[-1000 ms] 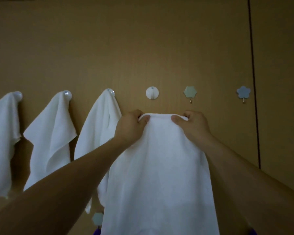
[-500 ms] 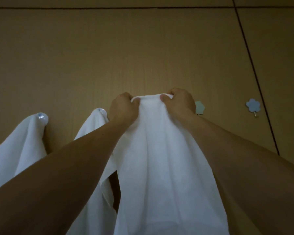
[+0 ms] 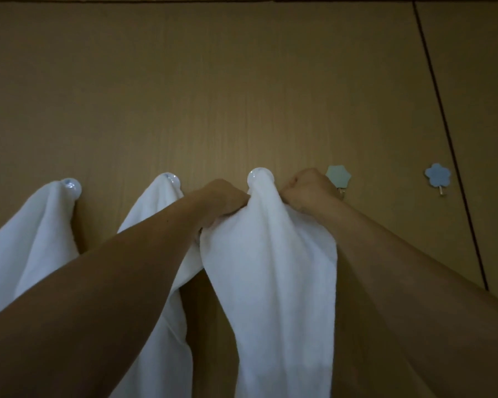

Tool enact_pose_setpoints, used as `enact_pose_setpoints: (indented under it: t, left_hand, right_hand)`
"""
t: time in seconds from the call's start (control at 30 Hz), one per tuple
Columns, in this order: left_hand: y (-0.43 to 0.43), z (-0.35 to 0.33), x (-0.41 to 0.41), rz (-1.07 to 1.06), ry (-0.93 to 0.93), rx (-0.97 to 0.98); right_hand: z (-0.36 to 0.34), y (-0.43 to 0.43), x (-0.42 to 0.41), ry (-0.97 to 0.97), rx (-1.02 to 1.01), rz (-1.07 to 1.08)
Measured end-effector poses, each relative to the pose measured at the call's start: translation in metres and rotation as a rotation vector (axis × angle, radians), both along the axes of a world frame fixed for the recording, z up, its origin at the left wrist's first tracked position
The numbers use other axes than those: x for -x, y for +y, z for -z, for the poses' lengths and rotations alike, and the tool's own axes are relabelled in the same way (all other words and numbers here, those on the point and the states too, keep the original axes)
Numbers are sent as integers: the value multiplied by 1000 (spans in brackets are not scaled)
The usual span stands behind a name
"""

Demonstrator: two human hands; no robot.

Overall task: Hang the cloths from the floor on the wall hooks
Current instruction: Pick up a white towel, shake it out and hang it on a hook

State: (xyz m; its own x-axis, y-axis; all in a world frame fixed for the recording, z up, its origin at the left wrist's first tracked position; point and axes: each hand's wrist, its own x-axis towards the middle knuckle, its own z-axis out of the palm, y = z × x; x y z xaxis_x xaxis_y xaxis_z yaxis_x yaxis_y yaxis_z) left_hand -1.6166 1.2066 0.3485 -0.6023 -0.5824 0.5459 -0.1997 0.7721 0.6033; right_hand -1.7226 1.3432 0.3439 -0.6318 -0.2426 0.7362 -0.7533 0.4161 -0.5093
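Note:
A white cloth [image 3: 273, 268] hangs down the middle of the view, its top edge draped over a round white wall hook [image 3: 260, 175]. My left hand [image 3: 223, 198] grips the cloth just left of that hook. My right hand [image 3: 309, 188] grips it just right of the hook. Two more white cloths hang to the left: one [image 3: 156, 214] from a round hook [image 3: 171, 178], another [image 3: 32, 234] from a round hook [image 3: 71, 186].
The wall is brown panelling [image 3: 213, 96] with a dark vertical seam [image 3: 440, 116] at the right. A pale green flower-shaped hook [image 3: 338, 176] and a blue flower-shaped hook [image 3: 437, 175] are bare, right of my right hand.
Both hands lifted the cloth's top edge and brought it onto the round hook. The hands now sit lower at either side of it, pulling the cloth down.

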Motion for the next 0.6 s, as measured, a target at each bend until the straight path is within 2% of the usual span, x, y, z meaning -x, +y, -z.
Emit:
enact_pose_setpoints:
  t: [0.07, 0.13, 0.2, 0.23, 0.27, 0.33, 0.37, 0.5, 0.53, 0.6]
  left_hand:
    - [4, 3, 1, -105, -30, 176]
    - [6, 8, 3, -315, 78, 496]
    - [5, 12, 6, -418, 173, 861]
    - [4, 13, 8, -370, 147, 980]
    - [4, 14, 9, -245, 124, 1000]
    - [6, 13, 4, 26, 163, 870]
    - [6, 13, 1, 94, 206, 785]
    - [12, 6, -6, 349, 242, 211]
    - [15, 5, -6, 372, 224, 164]
    - [19, 6, -2, 310, 184, 246]
  right_hand:
    - [7, -2, -1, 197, -21, 155]
    - [15, -6, -2, 492, -24, 276]
    - [21, -11, -4, 696, -31, 225]
    - [22, -13, -4, 705, -28, 126]
    - [24, -14, -5, 645, -20, 7]
    - [25, -11, -6, 472, 24, -186]
    - [25, -10, -6, 419, 47, -237]
    - [21, -10, -8, 369, -15, -289]
    - [20, -11, -9, 346, -21, -305]
    - [19, -14, -8, 305, -9, -303]
